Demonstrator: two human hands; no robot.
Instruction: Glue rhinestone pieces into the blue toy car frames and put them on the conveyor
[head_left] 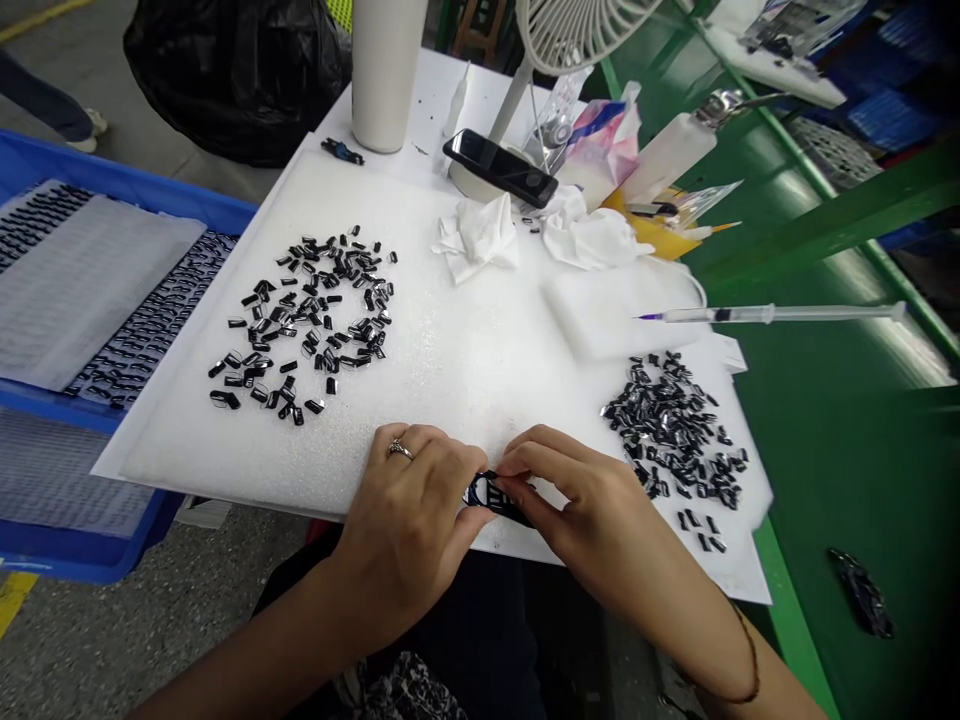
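Closest to the lens, dark patterned clothing [397, 690] over a lap, then two bare forearms reaching across the near edge of a white foam sheet [457, 360] on a green workbench [862, 480]. Concrete floor [150, 620] down the left side; a blue plastic crate [127, 215] just beside the foam, a black bin bag [232, 75] beyond it. Along the far side, a white bottle [384, 70], a desk fan [577, 30], a smartphone [499, 167] and crumpled white cloths [480, 238]; off to the right, a purple-tipped syringe [772, 314] lying across the bench.

A small glossy black piece [491, 497] pinched at the foam's near edge, held in a narrow grip by the ringed left hand [401, 520] and the right hand [577, 500], its exact shape partly hidden by the fingers. Similar pieces in a loose heap [304, 325] to the left and a denser heap [671, 430] near the sheet's right edge. A broad stretch of foam between the heaps, just beyond the hands.
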